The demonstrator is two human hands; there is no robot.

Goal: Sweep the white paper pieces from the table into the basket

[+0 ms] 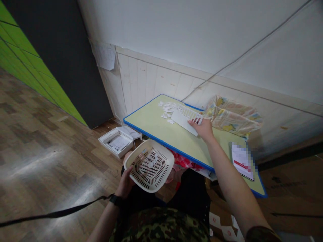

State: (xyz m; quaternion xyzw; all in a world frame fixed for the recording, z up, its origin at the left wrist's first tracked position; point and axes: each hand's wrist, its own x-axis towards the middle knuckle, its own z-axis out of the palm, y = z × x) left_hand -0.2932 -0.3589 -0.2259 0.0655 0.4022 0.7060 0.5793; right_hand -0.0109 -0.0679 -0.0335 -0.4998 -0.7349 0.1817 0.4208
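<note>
My left hand (125,181) is closed on the left rim of a cream plastic basket (166,171) with a slotted bottom. A few small white pieces (150,164) lie inside it. The basket is tilted over my lap, below the table's near edge. Over the table, my right hand (204,128) grips the right end of a white flat piece with a row of slots (185,121); its exact kind I cannot tell. Beyond that piece's left end lies a loose pile of small white pieces (167,109) on the tabletop.
The pale green table (146,117) has a blue edge and stands against the wall. A cloth-lined basket (232,116) sits at its back right, near a notepad (238,151) with a red pen (242,165). An open white box (117,143) lies on the floor at left.
</note>
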